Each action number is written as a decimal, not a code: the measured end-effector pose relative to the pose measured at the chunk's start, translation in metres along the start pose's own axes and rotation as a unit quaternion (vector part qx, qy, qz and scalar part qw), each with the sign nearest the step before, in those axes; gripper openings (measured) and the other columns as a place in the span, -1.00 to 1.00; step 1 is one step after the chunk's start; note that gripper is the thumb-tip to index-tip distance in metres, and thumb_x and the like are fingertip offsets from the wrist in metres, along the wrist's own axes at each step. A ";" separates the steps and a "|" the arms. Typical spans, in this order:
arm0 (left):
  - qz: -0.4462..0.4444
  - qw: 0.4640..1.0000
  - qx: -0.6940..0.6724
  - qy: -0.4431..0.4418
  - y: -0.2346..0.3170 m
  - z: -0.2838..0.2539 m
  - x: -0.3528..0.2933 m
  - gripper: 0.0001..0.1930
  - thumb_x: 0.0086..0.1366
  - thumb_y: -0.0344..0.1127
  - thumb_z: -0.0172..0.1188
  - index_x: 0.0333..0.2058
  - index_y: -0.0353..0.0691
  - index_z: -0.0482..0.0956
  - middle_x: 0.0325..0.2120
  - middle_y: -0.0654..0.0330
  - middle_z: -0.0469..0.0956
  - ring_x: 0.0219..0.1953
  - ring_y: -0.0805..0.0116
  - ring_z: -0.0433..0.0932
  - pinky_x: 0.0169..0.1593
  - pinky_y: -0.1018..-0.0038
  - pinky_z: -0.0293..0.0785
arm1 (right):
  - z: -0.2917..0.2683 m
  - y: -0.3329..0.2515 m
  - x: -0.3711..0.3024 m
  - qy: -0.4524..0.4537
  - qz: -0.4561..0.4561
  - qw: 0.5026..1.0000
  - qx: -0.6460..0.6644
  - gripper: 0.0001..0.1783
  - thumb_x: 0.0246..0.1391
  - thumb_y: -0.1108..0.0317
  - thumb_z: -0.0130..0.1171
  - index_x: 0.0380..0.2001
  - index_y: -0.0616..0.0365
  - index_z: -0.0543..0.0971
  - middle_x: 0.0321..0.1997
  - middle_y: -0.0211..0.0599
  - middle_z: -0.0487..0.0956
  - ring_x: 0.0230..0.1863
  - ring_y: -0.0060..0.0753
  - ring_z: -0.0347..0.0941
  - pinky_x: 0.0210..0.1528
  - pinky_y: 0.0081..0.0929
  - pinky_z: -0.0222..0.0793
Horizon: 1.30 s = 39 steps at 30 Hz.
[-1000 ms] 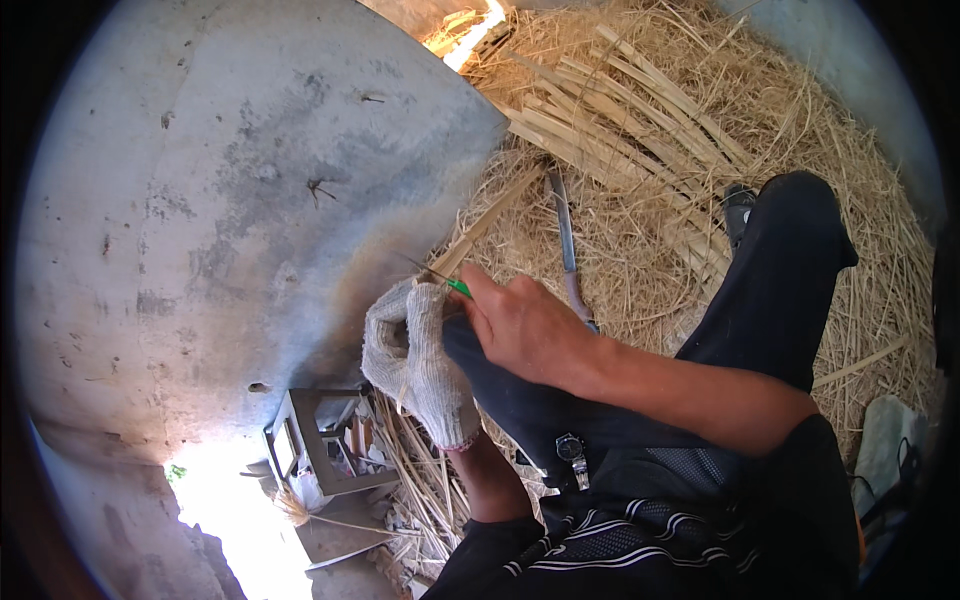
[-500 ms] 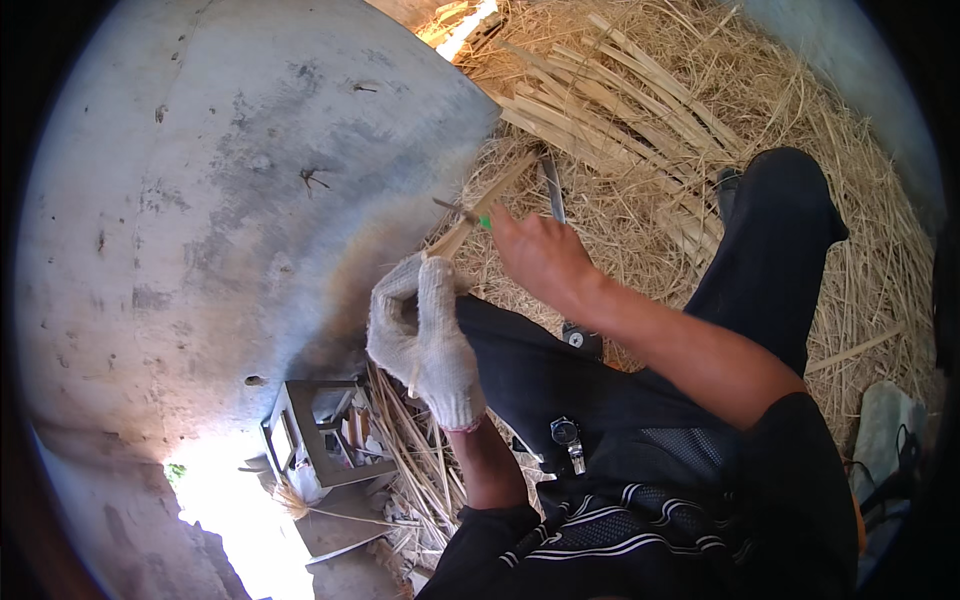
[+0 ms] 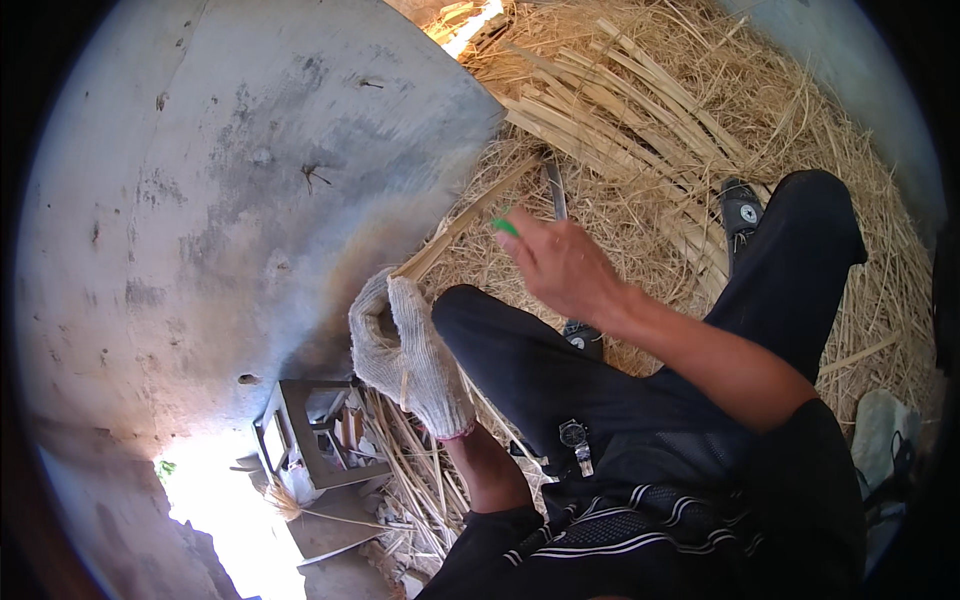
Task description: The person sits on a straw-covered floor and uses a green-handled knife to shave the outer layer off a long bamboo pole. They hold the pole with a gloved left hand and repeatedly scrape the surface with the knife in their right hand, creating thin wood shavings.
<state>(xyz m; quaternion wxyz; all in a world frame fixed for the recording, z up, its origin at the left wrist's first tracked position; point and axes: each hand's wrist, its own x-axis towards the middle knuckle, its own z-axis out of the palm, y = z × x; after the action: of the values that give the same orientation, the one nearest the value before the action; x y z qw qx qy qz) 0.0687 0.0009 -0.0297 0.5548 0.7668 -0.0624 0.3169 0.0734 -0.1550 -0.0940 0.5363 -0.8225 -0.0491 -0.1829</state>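
Note:
My left hand (image 3: pixel 410 350), in a white knitted glove, is closed round the near end of a split bamboo strip (image 3: pixel 465 215). The strip slants up and away to the right over the straw. A little right of it, my bare right hand (image 3: pixel 568 265) is closed on a green-handled knife (image 3: pixel 506 228). Only part of the green handle shows; the blade cannot be made out here. Hand and knife are apart from the strip. Beyond them a long metal blade (image 3: pixel 556 190) lies on the straw.
Several bamboo strips (image 3: pixel 640 110) lie in a fan on the straw (image 3: pixel 780 110) ahead. A worn wall (image 3: pixel 250 200) rises on the left. Below it stand a small open frame box (image 3: pixel 325 435) and a heap of thin strips (image 3: pixel 425 480). My bent knees (image 3: pixel 820 220) flank the work.
My right hand has moved right with the knife, off the bamboo strip. My left hand has drawn slightly left and nearer with the strip. My right knee has shifted, showing more of the shoe.

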 end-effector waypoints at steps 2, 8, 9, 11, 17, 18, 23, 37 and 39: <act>-0.015 1.000 0.012 -0.017 0.001 0.002 -0.002 -0.84 0.34 -0.45 0.21 -0.18 -0.43 0.60 -0.26 0.11 0.62 -0.36 0.51 0.57 -0.26 0.59 0.55 | 0.010 -0.012 -0.009 0.019 -0.064 0.998 0.006 -0.76 0.34 0.25 -0.04 -0.27 0.24 0.39 -0.73 0.00 0.46 -0.67 0.05 0.49 -0.62 -0.08 0.33; -0.019 0.998 0.041 -0.054 0.007 0.002 -0.005 -0.80 0.38 -0.40 0.16 -0.18 -0.44 0.63 -0.34 0.12 0.64 -0.40 0.50 0.58 -0.28 0.58 0.53 | 0.023 -0.029 -0.013 0.009 -0.072 0.996 -0.053 -0.82 0.27 0.30 0.04 -0.25 0.22 0.39 -0.70 0.05 0.49 -0.60 0.14 0.52 -0.58 -0.03 0.38; 0.005 0.997 0.056 -0.050 0.006 0.001 -0.005 -0.81 0.38 -0.39 0.16 -0.19 -0.44 0.63 -0.36 0.13 0.65 -0.40 0.51 0.58 -0.29 0.58 0.52 | 0.026 -0.027 -0.013 0.017 -0.080 0.994 -0.076 -0.82 0.26 0.31 0.05 -0.24 0.21 0.39 -0.70 0.04 0.49 -0.60 0.14 0.52 -0.58 -0.03 0.39; 0.016 0.997 0.062 -0.044 0.004 0.002 -0.008 -0.81 0.37 -0.40 0.17 -0.22 -0.44 0.64 -0.38 0.14 0.65 -0.42 0.52 0.57 -0.31 0.59 0.50 | 0.032 -0.021 -0.017 0.033 -0.084 0.990 -0.113 -0.83 0.24 0.32 0.07 -0.23 0.19 0.39 -0.71 0.01 0.49 -0.61 0.11 0.53 -0.59 -0.04 0.41; 0.006 0.998 0.044 -0.037 -0.002 0.007 -0.011 -0.83 0.35 -0.40 0.19 -0.26 -0.44 0.65 -0.40 0.15 0.64 -0.46 0.55 0.54 -0.37 0.60 0.47 | 0.056 0.016 -0.007 0.108 -0.136 0.953 -0.247 -0.86 0.20 0.39 0.01 -0.18 0.15 0.39 -0.69 -0.14 0.52 -0.64 -0.08 0.56 -0.66 -0.18 0.44; 0.012 0.998 0.047 -0.038 -0.006 0.005 -0.010 -0.82 0.35 -0.40 0.19 -0.27 -0.43 0.65 -0.41 0.16 0.64 -0.46 0.56 0.54 -0.38 0.61 0.46 | 0.059 0.020 -0.004 0.094 -0.138 0.953 -0.253 -0.84 0.19 0.40 0.00 -0.16 0.15 0.39 -0.67 -0.13 0.53 -0.64 -0.11 0.55 -0.65 -0.21 0.46; 0.021 0.999 0.000 -0.043 -0.001 -0.003 -0.015 -0.89 0.24 -0.49 0.21 -0.33 -0.41 0.66 -0.43 0.20 0.63 -0.48 0.56 0.49 -0.37 0.61 0.43 | 0.077 0.094 0.012 0.027 0.004 0.958 -0.285 -0.82 0.15 0.42 0.07 -0.21 0.24 0.55 -0.64 -0.12 0.55 -0.63 -0.22 0.56 -0.55 -0.23 0.52; 0.231 0.929 0.133 0.257 0.047 -0.071 0.021 -0.77 0.32 -0.37 0.10 -0.29 -0.48 0.62 -0.41 -0.05 0.64 -0.49 0.38 0.64 -0.62 0.57 0.58 | -0.009 -0.024 0.025 -0.020 0.029 0.999 0.010 -0.73 0.37 0.22 -0.11 -0.24 0.25 0.38 -0.71 -0.01 0.44 -0.65 0.08 0.44 -0.55 -0.07 0.25; 0.198 0.934 0.112 0.277 0.064 -0.076 0.023 -0.70 0.28 -0.31 0.16 -0.22 -0.52 0.59 -0.30 -0.10 0.62 -0.53 0.33 0.63 -0.60 0.55 0.62 | -0.012 -0.039 0.021 -0.016 -0.025 0.999 0.014 -0.74 0.36 0.23 -0.08 -0.24 0.25 0.39 -0.70 -0.02 0.43 -0.67 0.06 0.42 -0.57 -0.12 0.25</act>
<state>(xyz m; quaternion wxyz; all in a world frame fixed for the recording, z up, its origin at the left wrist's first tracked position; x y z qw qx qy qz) 0.0263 0.0498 0.0490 0.3871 0.6776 -0.0207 0.6250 0.0787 -0.1520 -0.0489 0.5420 -0.8162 -0.0809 -0.1828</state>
